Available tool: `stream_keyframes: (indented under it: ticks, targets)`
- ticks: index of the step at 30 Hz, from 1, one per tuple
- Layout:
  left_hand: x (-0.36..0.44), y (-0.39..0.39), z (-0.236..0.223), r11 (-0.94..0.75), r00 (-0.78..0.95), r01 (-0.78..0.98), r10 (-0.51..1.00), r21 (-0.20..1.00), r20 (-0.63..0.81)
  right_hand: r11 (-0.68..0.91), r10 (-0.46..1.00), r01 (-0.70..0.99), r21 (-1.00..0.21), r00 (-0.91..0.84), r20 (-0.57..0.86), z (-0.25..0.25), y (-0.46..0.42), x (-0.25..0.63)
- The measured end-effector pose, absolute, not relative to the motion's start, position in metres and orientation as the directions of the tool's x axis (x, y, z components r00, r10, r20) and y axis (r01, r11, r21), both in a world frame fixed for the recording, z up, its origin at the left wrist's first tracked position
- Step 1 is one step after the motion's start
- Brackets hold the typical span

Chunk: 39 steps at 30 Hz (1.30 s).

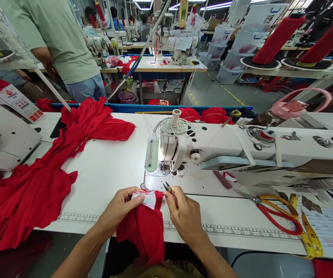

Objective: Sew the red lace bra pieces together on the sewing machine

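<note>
My left hand (pixel 125 206) pinches the top edge of a piece of red fabric (pixel 143 229), thumb on a white strip (pixel 149 199) along that edge. The fabric hangs over the table's front edge toward my lap. In my right hand (pixel 185 214) is a pair of small thread snips (pixel 169 188), closed in by the fingers, dark tips pointing up and left. The tips are just beyond the fabric's right corner; whether they touch it I cannot tell. Right behind both hands is the needle area of a white sewing machine (pixel 212 144).
A heap of red fabric (pixel 36 185) covers the table's left side. Orange-handled scissors (pixel 270 208) and a yellow tape measure (pixel 311 233) lie on the right. A ruler strip (pixel 235 230) runs along the front edge. Red thread cones (pixel 282 40) stand behind. A person (pixel 59 42) stands at back left.
</note>
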State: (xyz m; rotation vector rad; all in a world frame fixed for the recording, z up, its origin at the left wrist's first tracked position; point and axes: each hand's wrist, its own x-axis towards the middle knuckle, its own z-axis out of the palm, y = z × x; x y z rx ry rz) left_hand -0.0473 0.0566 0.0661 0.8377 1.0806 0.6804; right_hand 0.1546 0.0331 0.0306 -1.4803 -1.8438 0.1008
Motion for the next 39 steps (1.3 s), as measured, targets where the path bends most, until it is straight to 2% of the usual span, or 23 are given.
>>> stream_keyframes:
  ticks: [7, 16, 22, 39]
  targets:
    - [-0.048, 0.057, 0.068, 0.533, 0.338, -0.083, 0.81, 0.842, -0.48, 0.325, 0.917, 0.757, -0.567, -0.107, 0.384, 0.032, 0.03, 0.162]
    - [-0.049, 0.059, 0.065, 0.487, 0.301, 0.014, 0.83, 0.873, -0.468, 0.438, 0.856, 0.798, -0.413, -0.23, 0.463, 0.037, 0.023, 0.153]
    - [-0.045, 0.059, 0.069, 0.471, 0.276, 0.04, 0.842, 0.881, -0.463, 0.438, 0.865, 0.779, -0.449, -0.229, 0.446, 0.035, 0.016, 0.149]
    - [-0.046, 0.059, 0.066, 0.451, 0.319, 0.011, 0.844, 0.893, -0.43, 0.463, 0.826, 0.794, -0.394, -0.226, 0.515, 0.033, 0.015, 0.143]
